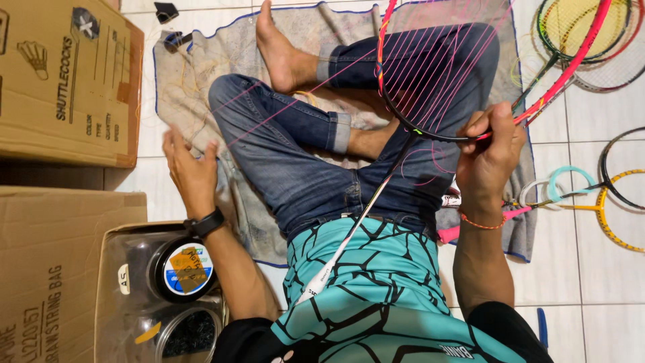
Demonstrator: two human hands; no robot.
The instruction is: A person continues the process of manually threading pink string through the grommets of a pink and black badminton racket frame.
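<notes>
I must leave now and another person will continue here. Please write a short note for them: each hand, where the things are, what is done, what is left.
Right hand: fingers closed on the lower rim of the black-and-pink badminton racket frame, held over the lap.
Left hand: open, fingers spread, pulling the thin pink string out to the side.
Done: the pink lengthwise strings run across the racket head.
Left: no cross strings show yet; loose string remains.
Nearby: round black string reel in the cardboard box by the left arm; other rackets on the tiled floor at right.

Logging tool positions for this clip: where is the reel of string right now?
In the head view the reel of string sits at lower left in an open cardboard box, just below the left hand and its black wristband.
</notes>
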